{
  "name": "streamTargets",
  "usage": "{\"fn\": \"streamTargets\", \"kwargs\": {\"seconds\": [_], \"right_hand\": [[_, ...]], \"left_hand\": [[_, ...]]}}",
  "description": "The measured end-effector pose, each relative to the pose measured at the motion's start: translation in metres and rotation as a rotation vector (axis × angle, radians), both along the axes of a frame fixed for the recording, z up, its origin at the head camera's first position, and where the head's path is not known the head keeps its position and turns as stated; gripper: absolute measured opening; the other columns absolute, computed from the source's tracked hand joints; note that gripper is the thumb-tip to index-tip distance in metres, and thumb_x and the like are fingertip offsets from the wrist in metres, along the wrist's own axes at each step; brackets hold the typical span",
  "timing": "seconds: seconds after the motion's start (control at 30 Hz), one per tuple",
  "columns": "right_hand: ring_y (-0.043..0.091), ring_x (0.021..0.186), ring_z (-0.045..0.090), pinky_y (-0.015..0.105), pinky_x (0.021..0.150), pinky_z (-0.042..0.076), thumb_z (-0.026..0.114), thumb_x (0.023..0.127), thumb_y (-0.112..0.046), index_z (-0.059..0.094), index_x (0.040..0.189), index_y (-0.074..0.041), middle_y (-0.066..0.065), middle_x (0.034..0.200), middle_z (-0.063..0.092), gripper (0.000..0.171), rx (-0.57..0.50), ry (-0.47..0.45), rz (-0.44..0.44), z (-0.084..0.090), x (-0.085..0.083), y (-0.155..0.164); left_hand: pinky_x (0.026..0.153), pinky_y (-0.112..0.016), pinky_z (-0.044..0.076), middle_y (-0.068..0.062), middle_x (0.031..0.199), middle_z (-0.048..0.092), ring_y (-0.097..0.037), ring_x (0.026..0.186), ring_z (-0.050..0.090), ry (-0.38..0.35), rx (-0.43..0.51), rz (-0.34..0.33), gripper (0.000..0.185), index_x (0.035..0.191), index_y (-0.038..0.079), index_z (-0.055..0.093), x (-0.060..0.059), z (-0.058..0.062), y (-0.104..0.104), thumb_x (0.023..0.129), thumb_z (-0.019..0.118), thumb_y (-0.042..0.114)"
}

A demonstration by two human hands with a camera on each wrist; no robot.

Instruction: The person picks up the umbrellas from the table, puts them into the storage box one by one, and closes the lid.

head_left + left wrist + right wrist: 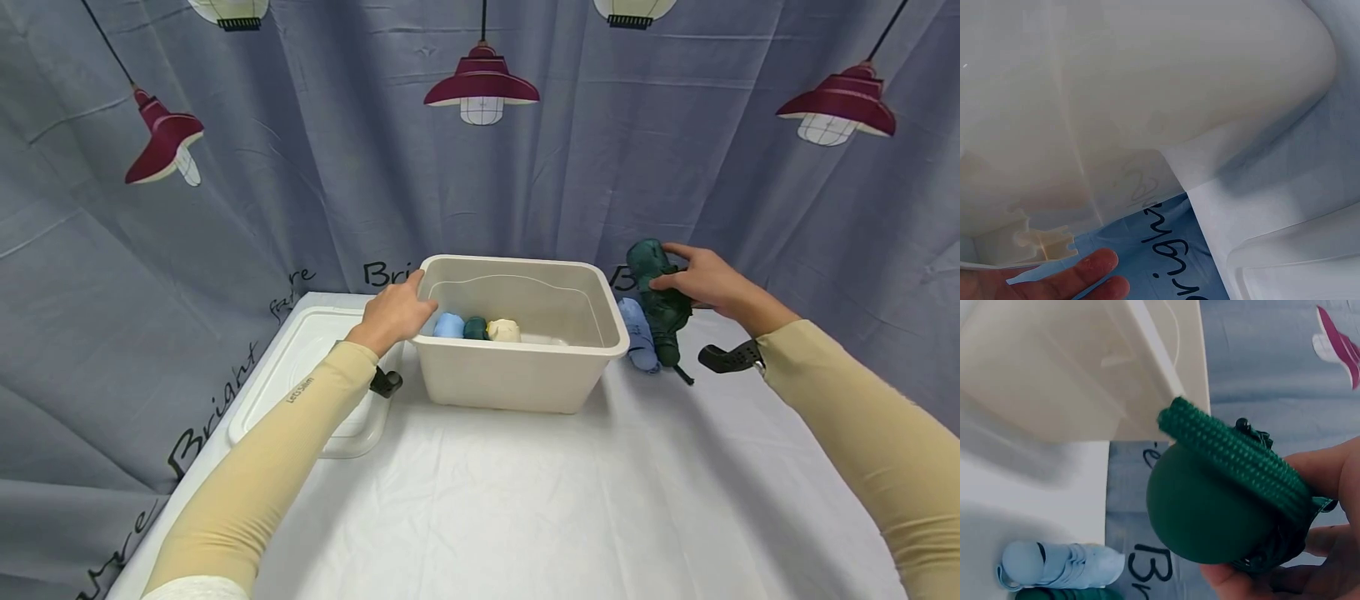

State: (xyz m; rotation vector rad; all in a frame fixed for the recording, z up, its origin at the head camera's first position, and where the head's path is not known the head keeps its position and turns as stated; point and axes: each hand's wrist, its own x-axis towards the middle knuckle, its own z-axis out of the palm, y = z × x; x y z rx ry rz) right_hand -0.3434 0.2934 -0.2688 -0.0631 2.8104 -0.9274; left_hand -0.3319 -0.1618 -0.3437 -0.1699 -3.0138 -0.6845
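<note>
Green and folded, the umbrella (1210, 506) just right of the bin (510, 379) should be light, stiff-cored, slippery; my right hand (708, 282) curls fingers round its body, likely the surest hold; my left hand (395, 315) grips the bin's left rim.

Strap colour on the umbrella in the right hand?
Green, with paler green flecks in the weave. The strap shows best in the right wrist view.

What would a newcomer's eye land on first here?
Probably the cream rectangular plastic bin on the white table, the left hand at its left end. Next, the dark green folded fabric umbrella in the right hand, right of the bin. Behind hangs a bluish curtain printed with maroon lamps.
</note>
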Motion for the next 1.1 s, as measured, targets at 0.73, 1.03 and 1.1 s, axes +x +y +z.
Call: {"fn": "streamTargets", "kwargs": {"seconds": [0.73,1.03,1.1], "right_hand": [[0.045,0.138,0.044,0.06,0.101,0.046,0.063,0.097,-0.032,0.017,0.162,-0.008,0.03,0.16,0.027,0.083,0.054,-0.071,0.187,0.016,-0.006,-0.072],[0.041,0.14,0.044,0.054,0.103,0.048,0.063,0.098,-0.029,0.017,0.162,-0.007,0.027,0.16,0.028,0.082,0.044,-0.173,0.233,0.018,-0.019,-0.098],[0.039,0.136,0.049,0.05,0.1,0.051,0.062,0.098,-0.029,0.019,0.162,-0.007,0.027,0.159,0.033,0.08,0.059,-0.181,0.258,0.017,-0.021,-0.104]], "left_hand": [[0.097,-0.057,0.047,-0.018,0.149,0.051,-0.038,0.13,0.055,-0.015,-0.001,0.003,0.073,0.161,0.018,0.022,0.0,0.002,0.0,0.098,0.047,0.045],[0.098,-0.057,0.047,-0.018,0.15,0.05,-0.038,0.131,0.054,-0.022,0.001,0.008,0.072,0.162,0.018,0.022,0.0,0.001,0.001,0.1,0.048,0.045],[0.099,-0.056,0.047,-0.018,0.15,0.05,-0.038,0.131,0.054,-0.024,0.002,0.01,0.072,0.162,0.018,0.022,0.0,0.001,0.001,0.1,0.048,0.045]]}}
